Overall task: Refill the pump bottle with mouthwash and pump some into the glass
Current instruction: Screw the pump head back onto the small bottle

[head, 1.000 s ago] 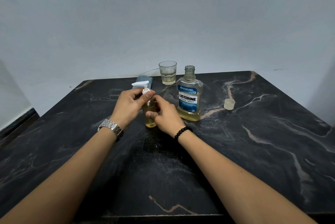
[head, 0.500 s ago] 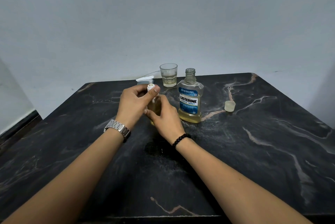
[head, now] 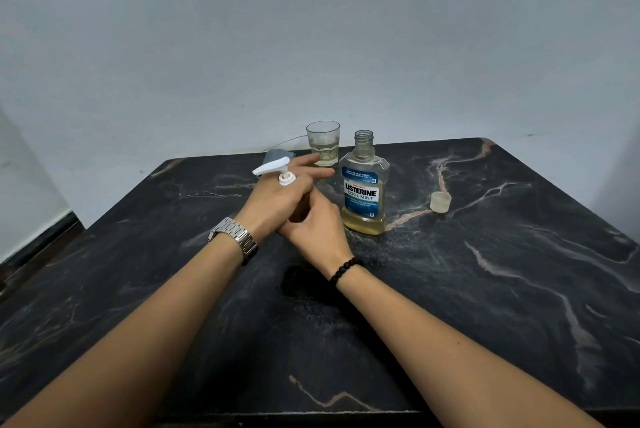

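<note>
While the right hand [head: 313, 219] grips the pump bottle [head: 298, 211] beside the mouthwash bottle [head: 363, 192], the left hand [head: 277, 199], earlier pinching the white pump head [head: 277, 169], now turns with fingers spread around its collar, probably screwing it tight before pumping into the glass [head: 323, 143].

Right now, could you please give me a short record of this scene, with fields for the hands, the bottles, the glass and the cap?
left hand: over the pump bottle's top, the white pump poking up between its fingers, which are stretched out
right hand: wrapped round the pump bottle, mostly hiding it
Listerine bottle: upright, uncapped, some yellow liquid left
glass: at the table's far edge, a little pale liquid inside
cap: lying on the table, right of the Listerine bottle
cloth: grey-blue, behind the left hand
</note>
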